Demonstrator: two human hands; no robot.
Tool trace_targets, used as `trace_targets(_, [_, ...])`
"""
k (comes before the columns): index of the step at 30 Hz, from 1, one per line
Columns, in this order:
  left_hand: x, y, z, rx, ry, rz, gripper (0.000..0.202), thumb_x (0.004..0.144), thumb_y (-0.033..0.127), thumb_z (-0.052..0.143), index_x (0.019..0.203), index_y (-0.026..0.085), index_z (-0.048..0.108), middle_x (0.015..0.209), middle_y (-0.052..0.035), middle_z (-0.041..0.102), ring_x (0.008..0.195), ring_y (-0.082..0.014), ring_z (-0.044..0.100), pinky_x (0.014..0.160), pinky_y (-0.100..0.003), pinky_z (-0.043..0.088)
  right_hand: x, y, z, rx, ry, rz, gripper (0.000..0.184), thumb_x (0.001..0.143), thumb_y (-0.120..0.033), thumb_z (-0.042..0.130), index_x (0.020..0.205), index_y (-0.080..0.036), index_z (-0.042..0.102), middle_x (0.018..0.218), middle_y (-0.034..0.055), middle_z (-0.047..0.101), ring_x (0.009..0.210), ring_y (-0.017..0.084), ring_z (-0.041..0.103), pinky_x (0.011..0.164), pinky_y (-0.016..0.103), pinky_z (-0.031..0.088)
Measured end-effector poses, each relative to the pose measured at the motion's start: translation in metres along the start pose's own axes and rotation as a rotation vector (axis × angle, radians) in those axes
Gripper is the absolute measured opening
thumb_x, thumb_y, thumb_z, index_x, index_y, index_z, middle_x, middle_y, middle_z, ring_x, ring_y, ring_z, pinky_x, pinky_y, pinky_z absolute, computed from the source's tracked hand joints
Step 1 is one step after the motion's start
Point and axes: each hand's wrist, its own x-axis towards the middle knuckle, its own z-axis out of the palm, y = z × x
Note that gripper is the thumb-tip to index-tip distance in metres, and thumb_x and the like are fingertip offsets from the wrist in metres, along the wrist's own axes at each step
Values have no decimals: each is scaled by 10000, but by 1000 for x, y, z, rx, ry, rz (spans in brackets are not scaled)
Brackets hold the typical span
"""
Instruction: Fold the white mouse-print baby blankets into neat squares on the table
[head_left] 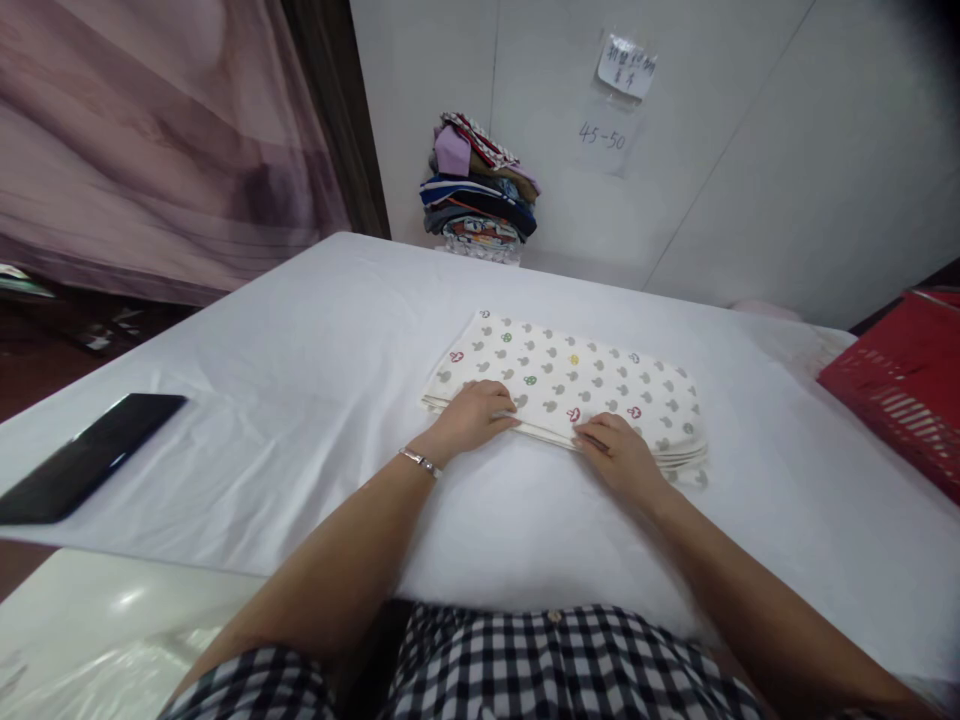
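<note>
A folded white cloth [577, 375] printed with small grey, red, green and yellow mushrooms lies flat on the white-covered table [285, 360]. Its layers show along the near edge and at the right end. My left hand [480, 412] grips that near edge left of its middle, thumb below and fingers on top. Further right, my right hand [611, 447] pinches the same edge between thumb and fingers. The cloth's left and right ends extend beyond both hands.
A stack of folded clothes [480, 190] stands at the table's far edge by the wall. A black tablet-like slab [90, 455] lies at the left. At the right is a red plastic basket [900, 380]. Clear plastic [112, 660] lies at the lower left.
</note>
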Motion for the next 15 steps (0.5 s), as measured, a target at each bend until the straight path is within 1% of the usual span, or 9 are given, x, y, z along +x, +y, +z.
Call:
trace_targets(3, [1, -1, 2, 21, 5, 6, 227, 863, 346, 490, 884, 205, 666, 955, -48, 614, 893, -171, 541, 836, -344, 391, -2, 0, 2, -38, 16, -48, 252, 881, -366, 459, 980, -246, 657, 959, 56, 609, 914, 208, 551, 773, 349, 467])
trace_targets(6, [3, 1, 2, 35, 13, 16, 269, 888, 335, 439, 854, 199, 668, 925, -51, 617, 872, -172, 539, 802, -336, 399, -3, -1, 3, -52, 38, -82, 281, 909, -341, 399, 964, -243, 656, 942, 64, 614, 881, 212, 553, 750, 356, 469])
trace_targets(11, [5, 4, 0, 30, 37, 55, 298, 904, 320, 399, 843, 185, 657, 889, -62, 618, 853, -171, 536, 773, -331, 404, -3, -3, 1, -48, 71, -45, 290, 923, -319, 364, 877, -225, 635, 907, 64, 610, 851, 199, 555, 725, 330, 466])
trace_targets(15, [4, 5, -3, 38, 21, 75, 305, 910, 316, 382, 835, 178, 644, 875, -59, 618, 849, -169, 537, 778, -331, 403, -4, -5, -2, -57, 37, -44, 252, 912, -335, 397, 943, -226, 622, 961, 63, 609, 902, 203, 552, 759, 333, 466])
